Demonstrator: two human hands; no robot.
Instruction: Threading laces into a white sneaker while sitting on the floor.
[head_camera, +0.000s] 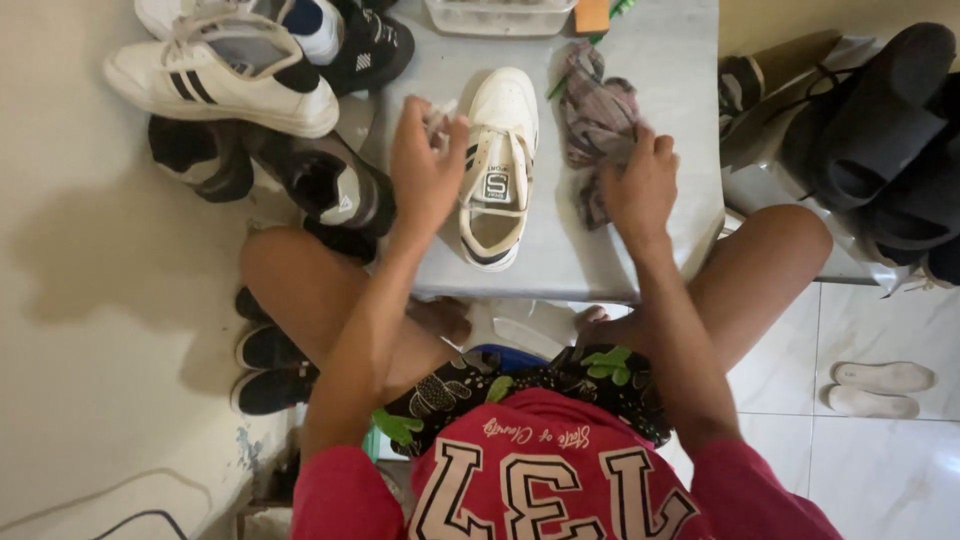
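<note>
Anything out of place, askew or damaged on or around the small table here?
Nothing looks damaged or spilled. The white sneaker lies alone on the grey table, laces loose, the left hand at its side; the right hand rests on a crumpled rag. Two insoles lie loose on the floor tiles.

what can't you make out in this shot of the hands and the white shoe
Head view only:
- Left hand: it holds something small and pale; the fingers hide what it is.
- Right hand: it presses on the cloth, covering the cloth's near end.
- White shoe: its far side and sole face away.
- Clear tub and orange block: cut off by the top edge.
- Under the small table: hidden by its top.
</note>
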